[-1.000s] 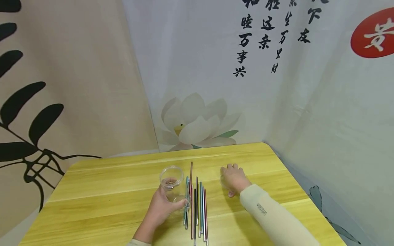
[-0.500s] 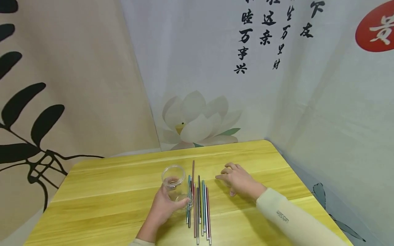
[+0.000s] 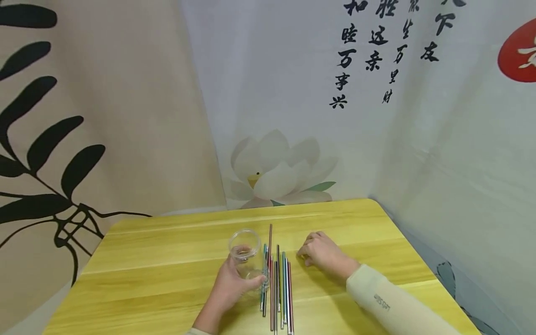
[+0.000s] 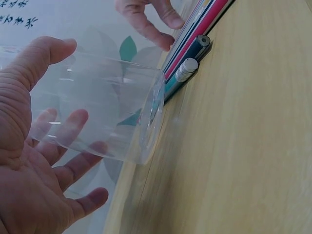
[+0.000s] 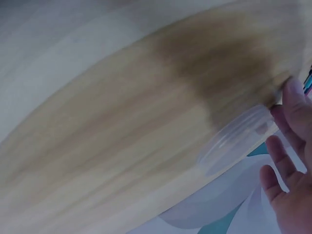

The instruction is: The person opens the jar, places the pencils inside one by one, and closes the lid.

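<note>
My left hand [image 3: 230, 286] grips a clear plastic jar [image 3: 246, 244] around its side, with the thumb across its near side. The jar has nothing visible inside, and its open rim faces up. Right beside it lies a loose row of several pencils [image 3: 289, 291] in metallic red, blue, green and dark colours. In the left wrist view one pencil [image 4: 183, 73] shows a white eraser end. My right hand [image 3: 324, 253] hovers right of the pencils, its fingers loosely bent and holding nothing. Close to its fingertips, a clear round lid [image 5: 236, 139] lies in the right wrist view.
A yellow wood-grain table [image 3: 167, 260] carries everything. Behind it hangs a pale cloth backdrop [image 3: 284, 93] with a printed flower, leaves and black characters, close to the table's far edge.
My right hand has lifted off the spot where it lay on the lid and come closer to the pencils. The left hand keeps its grip on the jar; the head view has shifted slightly.
</note>
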